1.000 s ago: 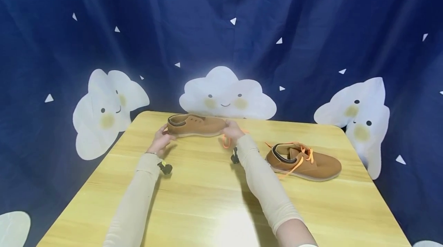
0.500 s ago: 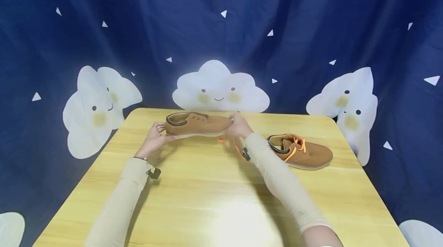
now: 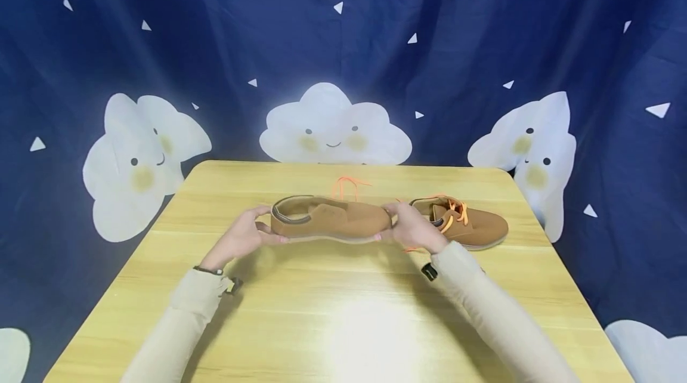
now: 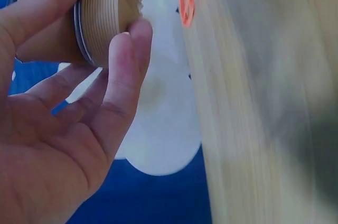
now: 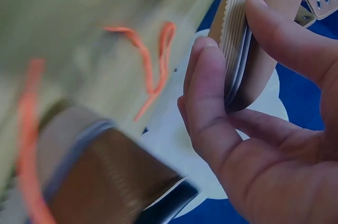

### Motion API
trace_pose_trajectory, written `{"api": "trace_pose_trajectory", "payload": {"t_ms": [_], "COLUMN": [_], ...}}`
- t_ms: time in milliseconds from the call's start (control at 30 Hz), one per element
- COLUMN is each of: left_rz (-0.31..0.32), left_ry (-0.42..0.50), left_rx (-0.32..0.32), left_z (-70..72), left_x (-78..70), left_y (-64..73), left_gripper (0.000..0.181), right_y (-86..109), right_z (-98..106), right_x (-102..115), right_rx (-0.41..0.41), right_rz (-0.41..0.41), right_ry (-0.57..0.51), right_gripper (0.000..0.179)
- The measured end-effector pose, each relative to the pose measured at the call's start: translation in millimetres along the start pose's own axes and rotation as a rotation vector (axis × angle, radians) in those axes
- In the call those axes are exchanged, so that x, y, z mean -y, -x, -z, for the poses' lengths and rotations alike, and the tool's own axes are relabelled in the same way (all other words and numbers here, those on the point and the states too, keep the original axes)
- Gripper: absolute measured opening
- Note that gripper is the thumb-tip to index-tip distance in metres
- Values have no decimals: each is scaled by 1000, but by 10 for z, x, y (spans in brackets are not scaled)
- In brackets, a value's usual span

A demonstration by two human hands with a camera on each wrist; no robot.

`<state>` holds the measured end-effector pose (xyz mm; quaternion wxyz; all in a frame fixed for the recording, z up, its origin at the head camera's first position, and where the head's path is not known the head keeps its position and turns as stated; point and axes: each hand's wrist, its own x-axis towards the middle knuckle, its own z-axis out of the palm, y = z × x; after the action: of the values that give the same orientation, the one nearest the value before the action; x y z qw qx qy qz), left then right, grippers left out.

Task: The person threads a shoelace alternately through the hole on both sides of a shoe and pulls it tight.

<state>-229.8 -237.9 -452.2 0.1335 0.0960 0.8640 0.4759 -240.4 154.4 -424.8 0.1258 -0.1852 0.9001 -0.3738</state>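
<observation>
A brown shoe (image 3: 343, 222) with no lace through its eyelets is held up off the table between both hands, its toe toward the right. My left hand (image 3: 244, 237) grips the heel, thumb on one side and fingers under the ribbed sole (image 4: 103, 15). At the toe, my right hand (image 3: 413, 228) pinches the upper and the sole (image 5: 240, 39). Just beyond the right hand, a second brown shoe (image 3: 483, 228) with orange laces (image 3: 456, 216) tied in it rests on the table. Its heel is partly hidden by that hand.
A loose orange shoelace (image 3: 349, 180) lies on the wooden table (image 3: 300, 311) behind the held shoe. Past the far edge hangs a dark blue curtain (image 3: 300, 25) printed with clouds and triangles. Small black wrist cameras (image 3: 429, 271) sit on both wrists.
Both hands have lifted the unlaced shoe and brought it nearer and to the right, tilting it. The loose orange lace stays behind on the table, now uncovered.
</observation>
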Motion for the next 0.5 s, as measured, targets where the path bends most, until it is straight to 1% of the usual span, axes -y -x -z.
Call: {"api": "trace_pose_trajectory", "payload": {"t_ms": [33,67,133,233,333,400,500], "left_rz": [-11,-20,-48,-107,-165,-188,-206], "left_ry": [-17,-32,-77,-204,-303,-331,-340], "left_rx": [7,11,28,23,17,27,59], "left_z": [-43,-89,-180,-316,-438,-499,-560], "left_x": [-13,-28,-44,-47,-29,-18,1], "left_y": [13,26,49,78,98,111,120], "left_gripper": [86,85,85,79,68,66,69], "right_y": [64,127,245,400,522,592,680], "right_z": [-15,-31,-65,-128,-189,-225,-260], "right_x": [-39,-76,-147,-234,-293,-321,-368], "right_rx": [-2,-7,-11,-16,-38,-50,-50], "right_rz": [5,-1,-23,-78,-108,-107,-84], "right_ry": [13,21,47,59,65,61,40], "right_gripper": [48,48,56,73,79,73,62]}}
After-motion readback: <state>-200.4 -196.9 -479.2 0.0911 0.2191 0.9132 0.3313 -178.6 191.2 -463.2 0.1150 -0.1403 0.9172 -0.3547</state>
